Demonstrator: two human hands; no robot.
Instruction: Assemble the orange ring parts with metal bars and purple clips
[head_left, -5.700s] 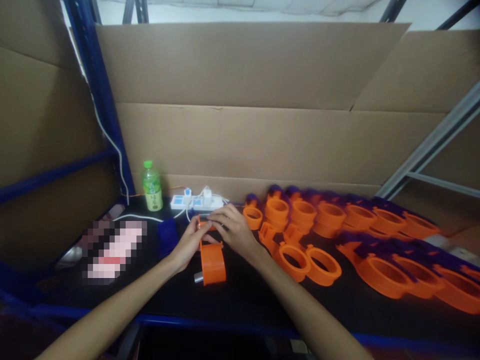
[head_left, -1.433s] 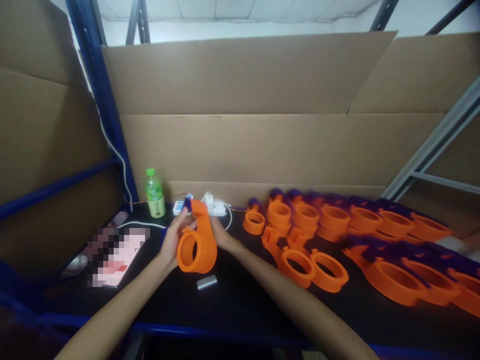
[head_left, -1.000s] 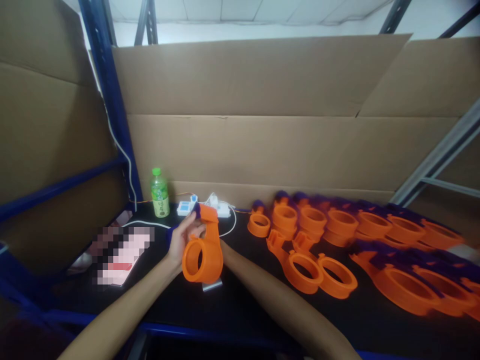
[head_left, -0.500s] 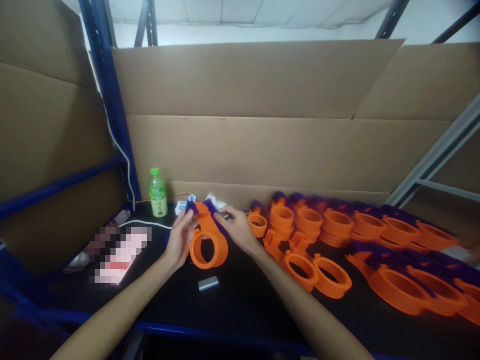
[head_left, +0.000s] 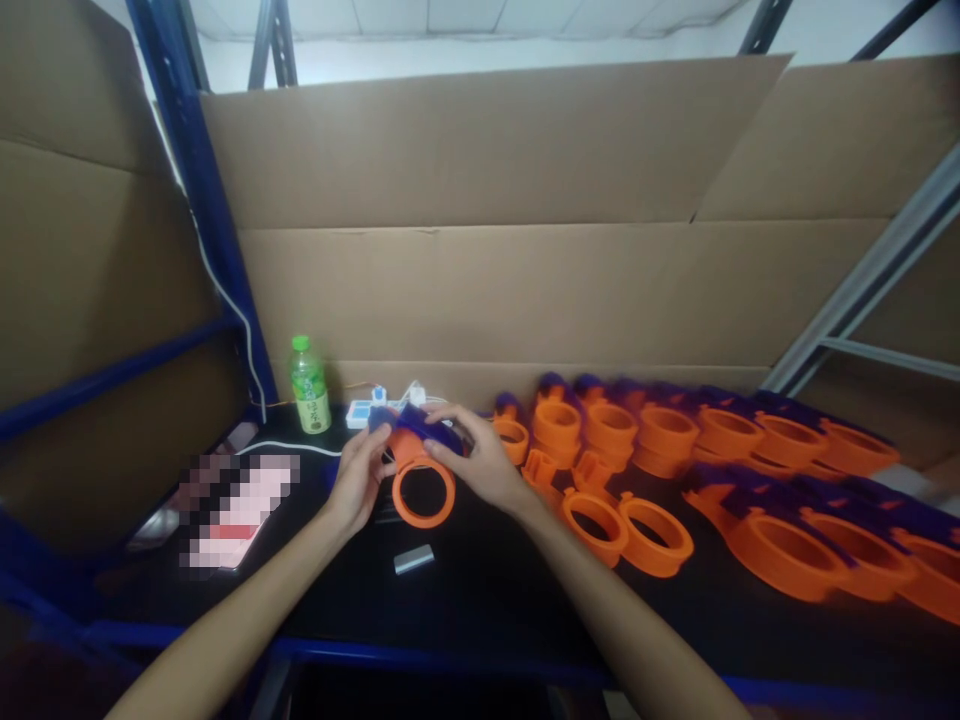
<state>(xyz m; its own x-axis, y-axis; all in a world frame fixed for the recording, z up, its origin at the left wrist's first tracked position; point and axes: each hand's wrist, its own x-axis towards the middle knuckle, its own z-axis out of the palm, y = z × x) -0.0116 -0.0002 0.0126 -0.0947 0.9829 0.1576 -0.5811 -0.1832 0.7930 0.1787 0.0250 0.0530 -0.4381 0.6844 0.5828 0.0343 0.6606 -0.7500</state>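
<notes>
I hold an orange plastic ring part with a purple piece at its top end, just above the black table. Its round opening faces me. My left hand grips its left side and my right hand grips the top right, fingers on the purple piece. A small grey metal block lies on the table just below the part.
Rows of orange ring parts with purple pieces fill the table to the right, with two loose rings near my right forearm. A green bottle, a white power strip and cardboard walls stand behind. Blue rack posts rise at left.
The part went from lying on the table to lifted and turned so its opening faces me. It has come back down toward the table, and my right hand moved onto its purple top.
</notes>
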